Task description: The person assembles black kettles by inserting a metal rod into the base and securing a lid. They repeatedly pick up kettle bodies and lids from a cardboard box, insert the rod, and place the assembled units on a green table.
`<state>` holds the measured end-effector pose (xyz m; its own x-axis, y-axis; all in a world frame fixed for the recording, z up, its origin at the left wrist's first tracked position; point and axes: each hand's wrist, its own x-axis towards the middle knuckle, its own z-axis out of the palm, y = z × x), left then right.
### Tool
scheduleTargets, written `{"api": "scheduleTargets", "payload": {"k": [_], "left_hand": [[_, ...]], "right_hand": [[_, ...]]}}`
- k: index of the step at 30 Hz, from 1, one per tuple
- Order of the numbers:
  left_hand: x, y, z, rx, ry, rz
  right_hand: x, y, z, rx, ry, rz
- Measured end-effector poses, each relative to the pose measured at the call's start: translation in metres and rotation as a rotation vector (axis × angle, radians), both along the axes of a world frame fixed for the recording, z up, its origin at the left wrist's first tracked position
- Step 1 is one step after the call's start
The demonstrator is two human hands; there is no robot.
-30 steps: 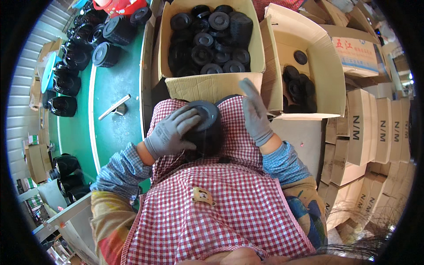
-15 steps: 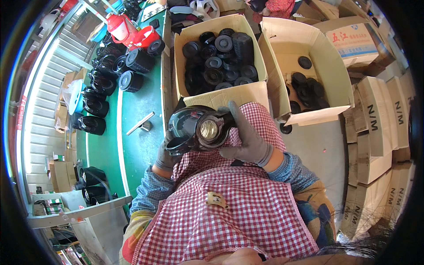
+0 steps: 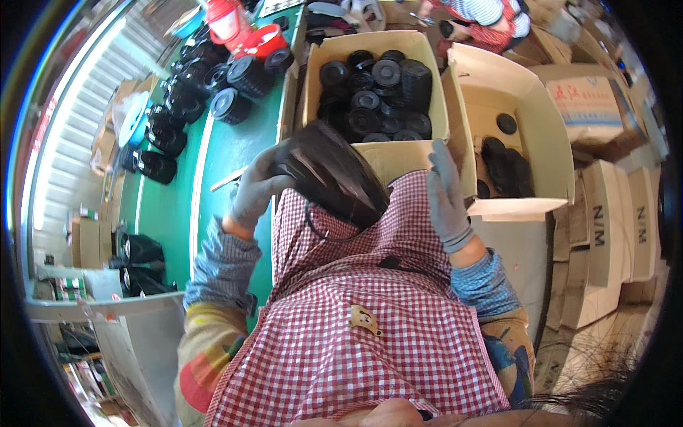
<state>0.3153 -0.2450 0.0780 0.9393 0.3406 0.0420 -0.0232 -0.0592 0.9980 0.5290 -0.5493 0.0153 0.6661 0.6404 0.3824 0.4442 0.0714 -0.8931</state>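
A glossy black jug (image 3: 338, 174), smeared by motion, hangs tilted over my lap. My left hand (image 3: 260, 186), in a grey glove, is closed on its left end, and a dark loop like a handle shows below it. To the right, apart from the jug, my gloved right hand (image 3: 447, 196) is raised with nothing in it, fingers stretched upward. Just beyond the jug stands a cardboard box (image 3: 402, 153) full of round black ribbed parts (image 3: 365, 99). The jug's mouth is turned out of sight.
On the left, a green bench (image 3: 228, 153) carries several black jugs (image 3: 165, 135), black ribbed cups (image 3: 230, 107), a metal tool (image 3: 226, 179) and a red basin (image 3: 262, 43). A second carton (image 3: 562, 174) holds fewer black parts. Stacked cartons (image 3: 605, 220) line the right; another person (image 3: 491, 18) is beyond.
The jug has swung round and tilted, so its metallic round opening no longer shows. My right hand has let go and moved right; my left hand has risen with the jug.
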Motion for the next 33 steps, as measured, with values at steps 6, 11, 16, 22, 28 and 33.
{"api": "scheduleTargets", "payload": {"k": [6, 11, 16, 22, 28, 33], "left_hand": [[0.037, -0.039, -0.057, 0.608, -0.364, -0.663], [0.034, -0.053, -0.061, 0.571, -0.2, -0.597], [0.009, 0.055, -0.054, 0.446, -0.011, -0.093], [-0.155, 0.217, -0.151, 1.306, 0.823, 0.384], [-0.064, 0.161, -0.035, 0.944, 0.699, 0.127], [0.051, 0.06, 0.023, 0.851, 0.27, -0.345]], "right_hand": [[0.004, 0.043, 0.015, -0.158, -0.474, 0.371], [0.0, 0.073, -0.028, -0.322, -0.3, 0.611], [0.015, 0.1, -0.016, -0.335, -0.171, 0.684], [0.027, 0.102, -0.02, -0.249, -0.07, 0.667], [0.067, 0.141, 0.018, -0.243, -0.739, 0.359], [0.058, 0.155, 0.081, -0.63, -0.758, 0.595]]}}
